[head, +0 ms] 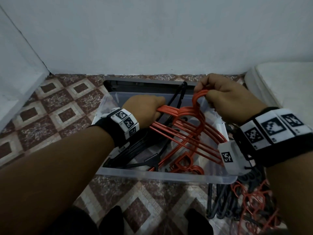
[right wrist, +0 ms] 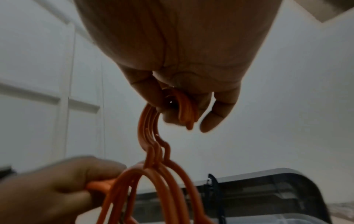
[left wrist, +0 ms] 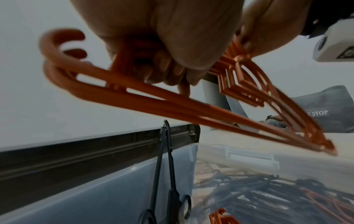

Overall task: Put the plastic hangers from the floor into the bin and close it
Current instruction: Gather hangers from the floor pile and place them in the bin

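Note:
Both hands hold a bundle of orange plastic hangers (head: 189, 126) over a clear plastic bin (head: 162, 176) on the floor. My left hand (head: 145, 110) grips the bundle's left shoulder end (left wrist: 118, 84). My right hand (head: 225, 94) curls round the hooks (right wrist: 153, 121) at the top. Black hangers (head: 135, 150) and more orange ones (head: 184, 168) lie inside the bin. A mixed pile of black and orange hangers (head: 240, 200) lies on the floor to the bin's right. The bin's dark grey lid (head: 144, 85) leans at the wall behind it.
A white wall (head: 152, 39) rises just behind the bin and a white cupboard (head: 15, 68) stands at the left. A white mattress edge (head: 284, 82) sits at the right. My feet (head: 111, 219) stand on patterned tiles (head: 55, 106) in front of the bin.

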`<state>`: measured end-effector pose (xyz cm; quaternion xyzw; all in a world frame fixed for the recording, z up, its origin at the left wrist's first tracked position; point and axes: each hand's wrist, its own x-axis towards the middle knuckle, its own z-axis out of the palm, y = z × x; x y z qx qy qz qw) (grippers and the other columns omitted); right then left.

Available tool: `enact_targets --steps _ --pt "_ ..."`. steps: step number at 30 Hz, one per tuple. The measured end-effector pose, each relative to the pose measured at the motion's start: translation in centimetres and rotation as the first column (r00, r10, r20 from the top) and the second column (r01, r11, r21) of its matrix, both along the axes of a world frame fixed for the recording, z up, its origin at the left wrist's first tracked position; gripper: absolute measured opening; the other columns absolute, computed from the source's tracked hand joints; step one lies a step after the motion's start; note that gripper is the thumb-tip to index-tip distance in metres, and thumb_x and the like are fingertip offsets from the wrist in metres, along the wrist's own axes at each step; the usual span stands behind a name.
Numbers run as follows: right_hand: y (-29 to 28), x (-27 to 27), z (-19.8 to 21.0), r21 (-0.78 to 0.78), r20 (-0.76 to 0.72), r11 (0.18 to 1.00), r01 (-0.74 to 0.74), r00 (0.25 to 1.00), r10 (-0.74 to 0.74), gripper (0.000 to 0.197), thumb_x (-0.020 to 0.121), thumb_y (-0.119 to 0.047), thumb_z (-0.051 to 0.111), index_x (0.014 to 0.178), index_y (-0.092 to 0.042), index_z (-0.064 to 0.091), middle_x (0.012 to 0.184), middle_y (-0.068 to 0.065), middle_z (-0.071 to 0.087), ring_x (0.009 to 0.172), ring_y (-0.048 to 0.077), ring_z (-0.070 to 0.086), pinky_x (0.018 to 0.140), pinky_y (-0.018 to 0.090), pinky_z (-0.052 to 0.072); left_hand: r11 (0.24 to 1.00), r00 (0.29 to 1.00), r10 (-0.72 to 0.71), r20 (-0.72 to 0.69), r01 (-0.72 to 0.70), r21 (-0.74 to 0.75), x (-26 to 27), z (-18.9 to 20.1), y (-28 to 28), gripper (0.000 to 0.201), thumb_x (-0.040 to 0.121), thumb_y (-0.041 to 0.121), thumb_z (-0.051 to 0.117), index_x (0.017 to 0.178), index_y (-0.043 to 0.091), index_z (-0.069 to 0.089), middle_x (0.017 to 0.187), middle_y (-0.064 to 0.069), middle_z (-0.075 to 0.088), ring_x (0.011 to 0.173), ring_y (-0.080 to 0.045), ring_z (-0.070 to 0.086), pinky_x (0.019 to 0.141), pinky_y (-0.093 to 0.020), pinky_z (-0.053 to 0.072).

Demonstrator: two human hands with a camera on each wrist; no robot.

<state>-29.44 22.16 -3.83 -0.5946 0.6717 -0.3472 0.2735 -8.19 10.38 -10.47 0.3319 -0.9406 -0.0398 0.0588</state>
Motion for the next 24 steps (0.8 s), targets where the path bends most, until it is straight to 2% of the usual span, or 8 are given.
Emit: enact_targets --steps 3,5,8,13,17,19,21,24 --pt "-0.2 -0.2 -0.9 0.152 -0.374 0.988 0.005 0.926 0.053 0.033 0.093 -0.019 0.052 0.122 -0.034 0.058 0.120 -0.005 0.062 0.103 0.016 0.060 0.083 0.027 0.046 1.000 0.993 0.010 0.116 -0.010 -0.001 -0.3 0.9 0.2 0.018 0.090 0.032 0.051 0.108 0.028 0.052 0.090 -0.001 0.065 0.079 -0.029 0.061 0.066 -0.040 0.052" --pt "-0.4 0.3 -1.2 0.228 -0.584 0.973 0.023 0.803 0.118 0.047 0.090 -0.029 0.056 0.136 -0.034 0.050 0.140 -0.001 0.048 0.129 0.023 0.044 0.106 0.040 0.039 0.999 0.980 0.015 0.200 -0.005 -0.050 -0.6 1.5 0.3 0.021 0.091 0.029 0.049 0.112 0.028 0.053 0.089 -0.002 0.064 0.077 -0.029 0.060 0.061 -0.036 0.049" --pt "-0.8 2.5 -1.1 0.176 -0.741 0.983 -0.044 0.652 0.162 0.061 0.082 -0.050 0.059 0.140 -0.036 0.044 0.147 -0.002 0.040 0.139 0.024 0.031 0.114 0.049 0.026 0.990 0.963 0.025 0.268 0.013 -0.139 -1.4 2.8 1.6 0.020 0.090 0.033 0.052 0.108 0.026 0.058 0.072 0.002 0.049 0.066 -0.025 0.050 0.055 -0.032 0.038" --pt "-1.2 5.7 -2.9 0.212 -0.661 0.972 -0.098 0.718 0.216 0.054 0.089 -0.047 0.056 0.134 -0.021 0.043 0.116 0.006 0.065 0.096 0.027 0.062 0.080 0.036 0.050 0.986 0.977 0.119 0.178 -0.096 -0.135 -3.3 5.5 4.5 0.017 0.086 0.025 0.055 0.101 0.022 0.061 0.064 0.005 0.032 0.059 -0.019 0.042 0.054 -0.032 0.033" --pt "-2.1 4.9 -3.2 0.188 -0.672 0.978 -0.089 0.715 0.194 0.024 0.095 -0.018 0.052 0.118 -0.020 0.054 0.099 0.007 0.067 0.068 0.019 0.050 0.061 0.030 0.041 0.980 0.983 0.172 0.066 -0.164 -0.109 -3.2 7.2 6.1 0.035 0.088 0.022 0.055 0.121 0.018 0.045 0.074 0.000 0.049 0.060 -0.020 0.044 0.054 -0.033 0.035" --pt "-2.4 4.0 -3.6 0.141 -0.618 0.989 -0.050 0.776 0.127 0.017 0.093 -0.015 0.052 0.109 -0.019 0.055 0.093 0.005 0.065 0.073 0.021 0.054 0.061 0.031 0.042 0.973 0.998 0.028 -0.064 -0.042 -0.227 -2.9 7.4 6.2 0.048 0.086 0.028 0.058 0.131 0.019 0.045 0.107 -0.004 0.059 0.092 -0.025 0.055 0.079 -0.039 0.044" --pt "-2.6 2.5 -3.9 0.085 -0.516 0.994 0.070 0.856 -0.016 0.010 0.096 -0.020 0.048 0.101 -0.019 0.056 0.086 0.002 0.062 0.077 0.022 0.057 0.065 0.032 0.043 0.928 0.946 -0.161 -0.280 0.049 -0.369 -2.3 8.0 6.4 0.053 0.084 0.033 0.059 0.133 0.016 0.050 0.131 -0.008 0.051 0.121 -0.026 0.047 0.108 -0.041 0.032" --pt "-2.7 -0.4 -4.3 0.018 -0.212 0.947 0.319 0.927 -0.308 0.021 0.099 -0.026 0.044 0.094 -0.022 0.063 0.077 -0.006 0.070 0.075 0.015 0.068 0.065 0.030 0.050 0.932 0.772 -0.194 -0.606 -0.048 -0.359 -1.4 7.7 5.6 0.050 0.087 0.034 0.059 0.130 0.009 0.052 0.127 -0.009 0.053 0.120 -0.023 0.048 0.108 -0.036 0.034"
